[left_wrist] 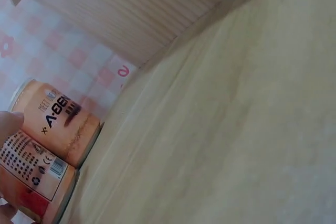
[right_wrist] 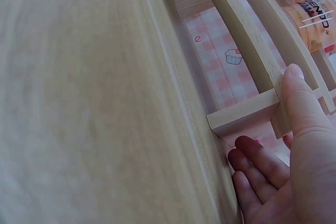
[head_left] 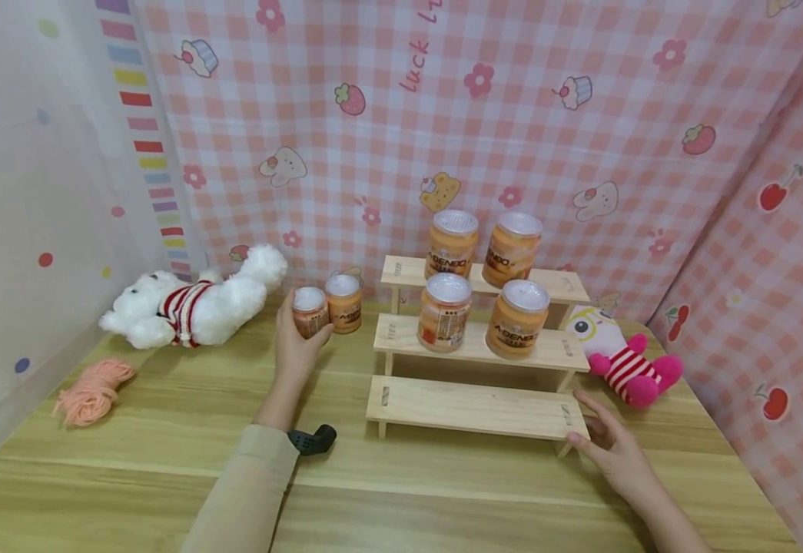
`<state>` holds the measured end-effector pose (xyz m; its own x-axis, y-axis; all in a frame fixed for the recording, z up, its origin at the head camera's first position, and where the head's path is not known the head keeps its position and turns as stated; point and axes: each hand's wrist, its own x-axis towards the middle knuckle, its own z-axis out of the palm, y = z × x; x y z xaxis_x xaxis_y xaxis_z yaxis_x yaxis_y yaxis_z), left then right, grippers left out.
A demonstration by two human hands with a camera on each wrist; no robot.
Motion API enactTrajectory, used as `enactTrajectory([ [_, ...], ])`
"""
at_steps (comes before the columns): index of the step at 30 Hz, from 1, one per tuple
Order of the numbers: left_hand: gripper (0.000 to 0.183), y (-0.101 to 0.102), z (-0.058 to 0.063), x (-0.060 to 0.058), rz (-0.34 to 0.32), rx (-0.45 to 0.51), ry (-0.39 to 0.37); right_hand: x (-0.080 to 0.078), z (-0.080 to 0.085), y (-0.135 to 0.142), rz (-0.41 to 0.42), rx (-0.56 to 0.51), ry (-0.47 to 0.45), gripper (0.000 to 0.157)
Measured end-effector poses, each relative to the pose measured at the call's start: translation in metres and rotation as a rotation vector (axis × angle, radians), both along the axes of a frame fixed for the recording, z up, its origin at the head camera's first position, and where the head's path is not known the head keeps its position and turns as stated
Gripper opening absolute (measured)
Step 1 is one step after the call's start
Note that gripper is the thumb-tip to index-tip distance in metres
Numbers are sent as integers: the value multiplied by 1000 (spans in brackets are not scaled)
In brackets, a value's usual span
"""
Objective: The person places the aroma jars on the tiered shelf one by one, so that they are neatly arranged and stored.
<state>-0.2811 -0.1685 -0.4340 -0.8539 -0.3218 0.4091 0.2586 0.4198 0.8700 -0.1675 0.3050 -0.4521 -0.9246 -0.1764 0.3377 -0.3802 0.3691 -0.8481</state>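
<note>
My left hand (head_left: 295, 346) grips a small orange can (head_left: 311, 311) with a silver lid, thumb on its near right side, fingers round the left. In the left wrist view that can (left_wrist: 39, 177) stands on the table beside a second can (head_left: 344, 303) labelled "A-BENO". At the right end of a three-step wooden stand (head_left: 470, 407), my right hand (head_left: 612, 449) holds the lowest step between thumb and index finger. The right wrist view has the thumb (right_wrist: 302, 100) against the step's end, the other fingers beside its leg.
Two cans sit on the top step (head_left: 411, 269) and two on the middle step (head_left: 401, 334). A white plush dog (head_left: 224, 311) and pink yarn (head_left: 94, 392) lie at left. A pink-and-white doll (head_left: 625, 357) lies right of the stand. Gingham cloth (head_left: 387, 153) hangs behind.
</note>
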Motion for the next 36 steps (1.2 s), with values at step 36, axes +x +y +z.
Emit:
enactTrajectory([
  [36, 69, 5, 3, 4, 43, 88, 103, 1, 1, -1, -24, 24, -29, 58],
])
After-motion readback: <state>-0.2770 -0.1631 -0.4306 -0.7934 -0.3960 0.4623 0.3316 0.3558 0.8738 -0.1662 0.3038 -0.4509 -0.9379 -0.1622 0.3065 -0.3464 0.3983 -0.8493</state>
